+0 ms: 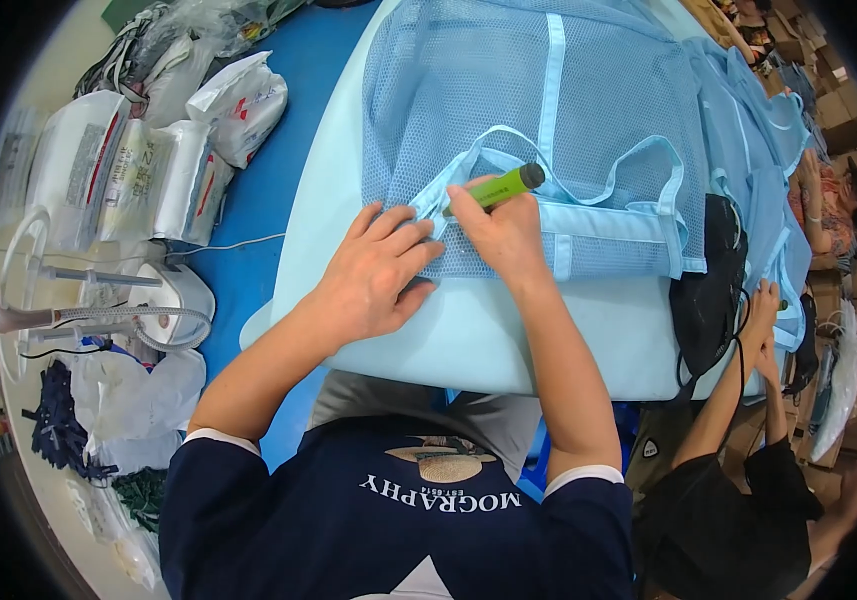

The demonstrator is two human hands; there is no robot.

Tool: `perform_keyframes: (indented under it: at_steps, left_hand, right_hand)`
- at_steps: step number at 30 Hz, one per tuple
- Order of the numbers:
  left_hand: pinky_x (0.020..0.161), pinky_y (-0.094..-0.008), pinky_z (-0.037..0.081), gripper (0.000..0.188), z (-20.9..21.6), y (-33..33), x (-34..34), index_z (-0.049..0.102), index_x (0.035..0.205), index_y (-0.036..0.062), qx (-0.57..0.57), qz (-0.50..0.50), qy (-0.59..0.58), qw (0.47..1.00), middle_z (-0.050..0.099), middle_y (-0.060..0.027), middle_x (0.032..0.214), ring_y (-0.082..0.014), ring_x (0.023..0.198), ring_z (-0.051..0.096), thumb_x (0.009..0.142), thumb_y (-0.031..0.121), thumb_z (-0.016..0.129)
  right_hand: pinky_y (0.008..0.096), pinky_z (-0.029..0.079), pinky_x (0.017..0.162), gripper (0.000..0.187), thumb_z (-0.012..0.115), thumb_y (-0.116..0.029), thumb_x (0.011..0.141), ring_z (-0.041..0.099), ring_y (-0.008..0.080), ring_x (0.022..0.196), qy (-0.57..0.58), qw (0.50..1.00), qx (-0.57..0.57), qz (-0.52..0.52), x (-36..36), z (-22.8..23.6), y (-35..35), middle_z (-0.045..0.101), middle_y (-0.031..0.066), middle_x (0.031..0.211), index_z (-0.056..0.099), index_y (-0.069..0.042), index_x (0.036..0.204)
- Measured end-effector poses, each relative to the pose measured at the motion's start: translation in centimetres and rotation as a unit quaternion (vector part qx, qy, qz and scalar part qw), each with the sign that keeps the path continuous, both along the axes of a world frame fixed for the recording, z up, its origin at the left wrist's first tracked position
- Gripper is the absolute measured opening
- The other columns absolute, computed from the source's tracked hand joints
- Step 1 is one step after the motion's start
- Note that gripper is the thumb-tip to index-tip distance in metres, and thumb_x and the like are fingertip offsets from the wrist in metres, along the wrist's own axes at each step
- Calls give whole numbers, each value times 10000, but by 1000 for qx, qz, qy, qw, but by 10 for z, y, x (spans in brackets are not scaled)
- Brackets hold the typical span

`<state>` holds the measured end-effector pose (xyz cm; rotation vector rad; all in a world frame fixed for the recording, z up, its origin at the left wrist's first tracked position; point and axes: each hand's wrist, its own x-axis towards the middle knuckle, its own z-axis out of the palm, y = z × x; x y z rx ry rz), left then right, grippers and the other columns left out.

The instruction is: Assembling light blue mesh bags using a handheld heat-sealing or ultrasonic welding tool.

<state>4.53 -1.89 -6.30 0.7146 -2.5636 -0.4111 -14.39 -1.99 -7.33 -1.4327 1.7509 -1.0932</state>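
A light blue mesh bag [468,90] with fabric straps and trim is spread over a pale blue padded surface [448,335]. My left hand [378,265] lies flat on the bag's near left corner, its fingers stretched out and slightly apart. Just right of it, my right hand [503,235] is closed round a thick green pen-shaped tool [503,188] with a dark end. That end points up and to the right; the other end is hidden in my fingers beside a strap [448,180]. I cannot make out the tool's exact kind.
Another person's hands [763,320] work on more blue mesh cloth [748,130] at the right. A black face mask [708,290] hangs at the padded surface's right edge. A white garment steamer [163,305] and several plastic packages [78,170] stand left.
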Motion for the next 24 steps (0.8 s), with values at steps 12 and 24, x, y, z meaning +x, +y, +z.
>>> perform_keyframes:
  at_steps: [12,24]
  left_hand:
    - [1003,-484,354,374,-1,0,-2,634,1039,35,-15,4,9,1000,583,-137,1150,-328,1152,500,698,151,734]
    - [1028,-506,342,427,-3,-1,0,606,1091,55,-1,0,4,1000,572,-133,1185,-342,1186,483,692,139,735]
  right_hand:
    - [281,433,525,230,679,-203,817,542,112,571,-48,998,-40,-5,1,1,3,625,51,642,656,18,759]
    - [272,442,545,226,673,-205,815,553,111,585,-19,1000,-7,10,-4,4,1,622,50,639,662,18,780]
